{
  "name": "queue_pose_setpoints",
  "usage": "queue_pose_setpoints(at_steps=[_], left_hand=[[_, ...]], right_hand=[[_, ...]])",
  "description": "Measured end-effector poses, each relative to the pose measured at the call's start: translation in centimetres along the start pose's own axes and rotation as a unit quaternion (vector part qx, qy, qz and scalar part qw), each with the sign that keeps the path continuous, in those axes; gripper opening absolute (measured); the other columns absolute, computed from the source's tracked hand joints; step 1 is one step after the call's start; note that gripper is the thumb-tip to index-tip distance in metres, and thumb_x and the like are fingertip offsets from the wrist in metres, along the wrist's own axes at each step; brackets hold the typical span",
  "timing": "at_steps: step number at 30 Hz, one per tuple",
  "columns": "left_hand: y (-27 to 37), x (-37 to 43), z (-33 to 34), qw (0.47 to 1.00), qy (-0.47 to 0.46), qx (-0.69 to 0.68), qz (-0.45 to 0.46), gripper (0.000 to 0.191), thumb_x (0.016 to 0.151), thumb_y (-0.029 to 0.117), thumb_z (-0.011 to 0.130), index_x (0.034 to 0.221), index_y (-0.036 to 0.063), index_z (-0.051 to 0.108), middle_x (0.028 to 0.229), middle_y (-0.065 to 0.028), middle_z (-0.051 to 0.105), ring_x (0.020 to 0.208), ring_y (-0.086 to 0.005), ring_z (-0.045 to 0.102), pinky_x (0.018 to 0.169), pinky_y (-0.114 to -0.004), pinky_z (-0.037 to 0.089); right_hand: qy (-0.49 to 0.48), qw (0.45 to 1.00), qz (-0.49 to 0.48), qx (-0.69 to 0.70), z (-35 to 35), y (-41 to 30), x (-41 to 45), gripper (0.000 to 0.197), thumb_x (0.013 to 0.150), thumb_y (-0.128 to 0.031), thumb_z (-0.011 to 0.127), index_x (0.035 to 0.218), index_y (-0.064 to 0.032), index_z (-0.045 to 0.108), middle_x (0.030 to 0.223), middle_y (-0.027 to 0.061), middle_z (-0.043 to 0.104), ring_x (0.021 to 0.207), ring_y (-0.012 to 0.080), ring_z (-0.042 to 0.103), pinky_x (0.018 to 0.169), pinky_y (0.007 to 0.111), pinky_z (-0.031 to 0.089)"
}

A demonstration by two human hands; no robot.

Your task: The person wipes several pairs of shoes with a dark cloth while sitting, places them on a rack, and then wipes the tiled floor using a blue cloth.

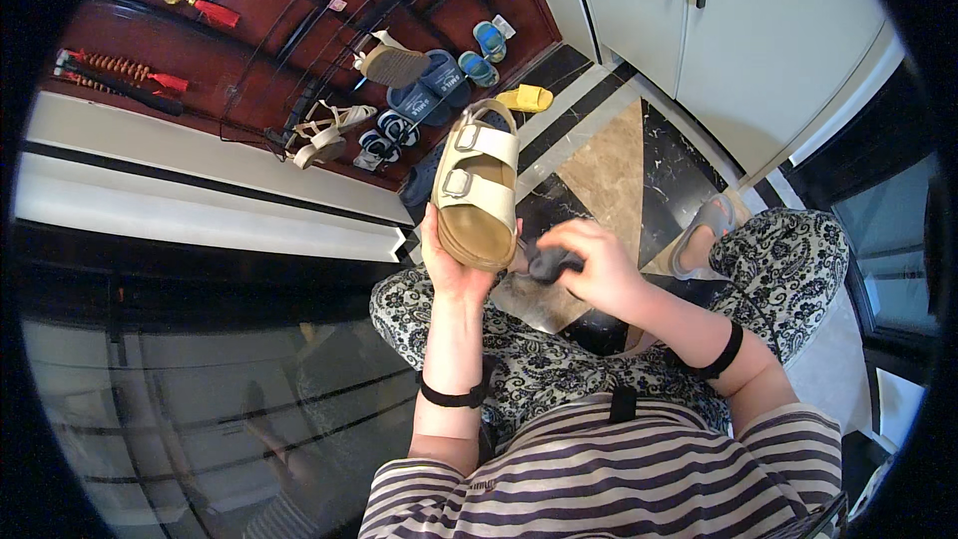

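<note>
My left hand [458, 269] holds a cream two-strap sandal [479, 191] from below, gripping it around the toe end. The sandal has two buckles, a heel strap and a tan footbed, and its top faces me. Close to its right side, my right hand [591, 262] pinches a dark grey item [552, 263], which looks like a cloth or a sock; it is blurred. A gap shows between my right hand and the sandal.
A wire shoe rack [258, 136] on the dark red door carries a pair of navy slides [430, 97], strappy sandals [325, 136], sneakers [388, 138] and small blue slippers [479, 67]. One yellow slide [526, 99] lies beyond the held sandal. A white cabinet [778, 37] stands at right.
</note>
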State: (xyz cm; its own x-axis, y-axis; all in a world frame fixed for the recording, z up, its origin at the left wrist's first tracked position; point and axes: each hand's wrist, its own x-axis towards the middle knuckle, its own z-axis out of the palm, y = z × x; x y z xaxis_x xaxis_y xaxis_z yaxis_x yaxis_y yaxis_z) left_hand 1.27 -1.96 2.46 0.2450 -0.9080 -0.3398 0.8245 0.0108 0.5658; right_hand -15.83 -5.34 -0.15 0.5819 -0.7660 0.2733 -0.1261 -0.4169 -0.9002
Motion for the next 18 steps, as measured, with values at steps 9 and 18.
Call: queue_pose_setpoints(at_steps=[9, 18], left_hand=[[-0.8, -0.8, 0.1, 0.992, -0.020, 0.065, 0.103, 0.047, 0.086, 0.039, 0.033, 0.117, 0.0057, 0.044, 0.112, -0.0116, 0.051, 0.099, -0.0259, 0.051, 0.087, -0.039, 0.041], [-0.6, -0.7, -0.1, 0.999, 0.000, 0.028, 0.046, 0.052, 0.085, 0.045, 0.031, 0.121, 0.0089, 0.041, 0.120, -0.0099, 0.046, 0.109, -0.0251, 0.044, 0.093, -0.040, 0.034]], right_hand=[[0.003, 0.995, -0.099, 0.024, 3.2, -3.1, 1.5, 0.048, 0.056, -0.003, 0.064, 0.102, -0.0056, 0.054, 0.104, 0.0113, 0.053, 0.095, 0.0288, 0.051, 0.083, 0.035, 0.043], [0.122, 0.983, -0.135, -0.009, -1.0, -3.4, 3.4, 0.053, 0.050, 0.003, 0.064, 0.102, -0.0045, 0.055, 0.101, 0.0106, 0.054, 0.095, 0.0281, 0.051, 0.084, 0.035, 0.042]])
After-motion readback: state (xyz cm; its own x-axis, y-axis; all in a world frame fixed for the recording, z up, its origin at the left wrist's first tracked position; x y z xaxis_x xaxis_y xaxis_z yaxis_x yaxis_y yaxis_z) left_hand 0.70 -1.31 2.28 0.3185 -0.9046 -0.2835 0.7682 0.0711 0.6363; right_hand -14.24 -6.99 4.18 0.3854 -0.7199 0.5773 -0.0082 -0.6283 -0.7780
